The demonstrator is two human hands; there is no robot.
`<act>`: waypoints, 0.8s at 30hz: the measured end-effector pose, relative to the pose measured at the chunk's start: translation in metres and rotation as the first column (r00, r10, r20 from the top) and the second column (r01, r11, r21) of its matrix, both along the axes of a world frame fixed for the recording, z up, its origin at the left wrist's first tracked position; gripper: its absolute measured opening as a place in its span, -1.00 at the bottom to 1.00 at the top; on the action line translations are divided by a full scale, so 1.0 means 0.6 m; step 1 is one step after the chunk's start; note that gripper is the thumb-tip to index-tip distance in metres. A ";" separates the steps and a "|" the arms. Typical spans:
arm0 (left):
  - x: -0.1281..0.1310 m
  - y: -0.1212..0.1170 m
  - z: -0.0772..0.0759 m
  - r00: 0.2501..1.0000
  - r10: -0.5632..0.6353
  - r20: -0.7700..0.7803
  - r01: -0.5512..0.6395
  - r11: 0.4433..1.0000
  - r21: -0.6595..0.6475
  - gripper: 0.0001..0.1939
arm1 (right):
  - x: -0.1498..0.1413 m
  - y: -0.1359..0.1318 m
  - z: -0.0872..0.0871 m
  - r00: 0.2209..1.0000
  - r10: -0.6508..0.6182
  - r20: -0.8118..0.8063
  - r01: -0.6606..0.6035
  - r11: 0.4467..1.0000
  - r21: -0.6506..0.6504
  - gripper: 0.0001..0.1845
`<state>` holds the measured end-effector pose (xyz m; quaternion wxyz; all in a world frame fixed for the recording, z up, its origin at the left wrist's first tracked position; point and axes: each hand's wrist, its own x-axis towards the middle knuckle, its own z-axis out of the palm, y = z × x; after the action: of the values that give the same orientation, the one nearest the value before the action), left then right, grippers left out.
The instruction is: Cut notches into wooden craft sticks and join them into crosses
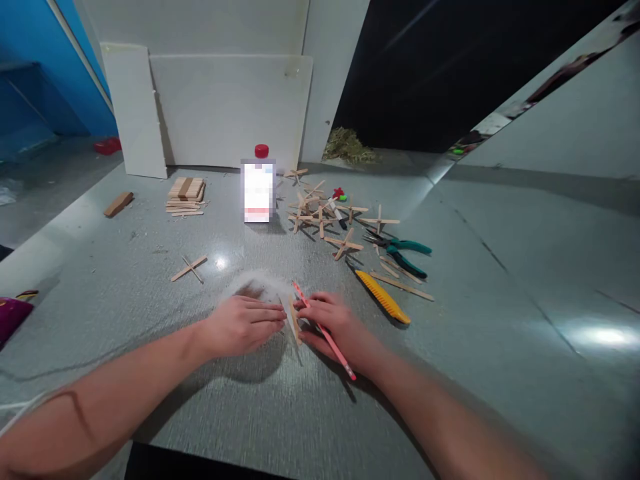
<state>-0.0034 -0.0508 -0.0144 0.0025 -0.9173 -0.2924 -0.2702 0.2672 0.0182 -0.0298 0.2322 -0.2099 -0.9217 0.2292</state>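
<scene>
My right hand [337, 330] grips a pink pencil [325, 331], its tip near a wooden craft stick [294, 319] lying on the grey table [475, 320]. My left hand [245, 325] rests flat with fingers together, its fingertips pressing on that stick from the left. The two hands almost meet over the stick, near the table's front middle.
A red-capped bottle [259, 187] stands at the back centre. Right of it lie several glued stick crosses [325, 217], green pliers [403, 253], a yellow cutter [384, 298]. A lone cross [189, 268] and a stick stack [185, 193] lie left. White boards [225, 107] lean behind.
</scene>
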 end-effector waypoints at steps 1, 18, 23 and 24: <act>-0.001 -0.002 0.000 1.000 0.012 0.023 -0.011 1.000 -0.014 -0.73 | -0.004 -0.006 0.001 1.000 -0.006 0.007 0.006 1.000 0.020 -0.80; 0.007 -0.012 -0.014 0.995 0.056 0.077 -0.042 0.984 -0.174 -0.73 | -0.008 -0.015 -0.002 0.999 0.038 0.000 -0.038 0.995 0.095 -0.78; 0.009 -0.009 -0.010 0.997 0.060 0.045 -0.046 0.964 -0.263 -0.77 | -0.008 -0.016 0.000 0.998 0.060 0.003 -0.060 0.995 0.074 -0.79; 0.010 -0.009 -0.008 0.997 0.066 0.039 -0.053 0.959 -0.278 -0.76 | -0.008 -0.016 0.000 0.998 0.064 0.001 -0.064 0.995 0.071 -0.80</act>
<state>0.0025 -0.0562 -0.0192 -0.1244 -0.8928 -0.3546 -0.2484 0.2626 0.0087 -0.0299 0.2324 -0.1719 -0.9353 0.2039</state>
